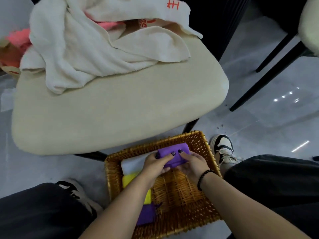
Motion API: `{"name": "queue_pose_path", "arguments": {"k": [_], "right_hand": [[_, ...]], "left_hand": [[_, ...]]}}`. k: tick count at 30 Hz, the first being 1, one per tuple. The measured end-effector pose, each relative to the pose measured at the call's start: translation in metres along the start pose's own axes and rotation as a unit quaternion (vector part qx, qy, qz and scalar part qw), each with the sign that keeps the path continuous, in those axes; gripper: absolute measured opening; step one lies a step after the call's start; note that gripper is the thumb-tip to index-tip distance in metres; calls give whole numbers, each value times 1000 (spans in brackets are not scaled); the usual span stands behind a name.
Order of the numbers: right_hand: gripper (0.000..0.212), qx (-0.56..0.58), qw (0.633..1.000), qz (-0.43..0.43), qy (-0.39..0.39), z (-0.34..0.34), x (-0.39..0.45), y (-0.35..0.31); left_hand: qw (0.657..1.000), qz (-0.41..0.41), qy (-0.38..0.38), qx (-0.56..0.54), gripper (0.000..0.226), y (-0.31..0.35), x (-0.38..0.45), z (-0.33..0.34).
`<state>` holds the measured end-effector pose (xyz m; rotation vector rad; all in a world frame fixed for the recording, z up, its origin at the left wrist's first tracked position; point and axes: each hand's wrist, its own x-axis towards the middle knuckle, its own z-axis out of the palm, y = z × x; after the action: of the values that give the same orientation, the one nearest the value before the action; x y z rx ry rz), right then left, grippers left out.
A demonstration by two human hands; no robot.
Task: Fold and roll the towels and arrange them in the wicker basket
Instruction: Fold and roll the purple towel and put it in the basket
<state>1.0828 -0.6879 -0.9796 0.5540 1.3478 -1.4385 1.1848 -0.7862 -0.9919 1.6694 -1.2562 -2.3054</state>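
Your two dark-trousered knees sit at 7 and 4 o'clock, a black-and-white sneaker [222,149] on the pale glossy floor just right of the basket, another sneaker [76,190] on its left. Between your legs, at 6 o'clock, the rectangular golden-brown wicker basket [183,192] rests on the floor. Along its left wall: a rolled purple towel [146,214] nearest you, then a rolled yellow towel [131,180], then a rolled white towel [134,163]. Your left hand [155,165] and right hand [193,163], which wears a black bead bracelet [204,178], both grip a rolled purple cloth towel [172,155] over the basket's far end; fingers curl round it, dark-painted nails on top, thumbs not visible. Whether it touches the basket floor you cannot tell. At 12 o'clock, a cream padded chair seat [112,114] carries a loose heap of cream-white towels with red lettering [89,49] and a pink towel [19,38] at 10 o'clock. Black chair legs [265,78] stand at 2 o'clock.
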Motion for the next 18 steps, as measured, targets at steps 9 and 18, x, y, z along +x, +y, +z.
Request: {"name": "queue_pose_path", "arguments": {"k": [9,18], "right_hand": [[49,-19,985,2,173,-26,67,-1],[47,-1,985,49,164,-18,118,10]], "left_hand": [[992,-111,51,-34,14,-27,20,-23],[986,-145,79,-41,13,-40,35,-39]]}}
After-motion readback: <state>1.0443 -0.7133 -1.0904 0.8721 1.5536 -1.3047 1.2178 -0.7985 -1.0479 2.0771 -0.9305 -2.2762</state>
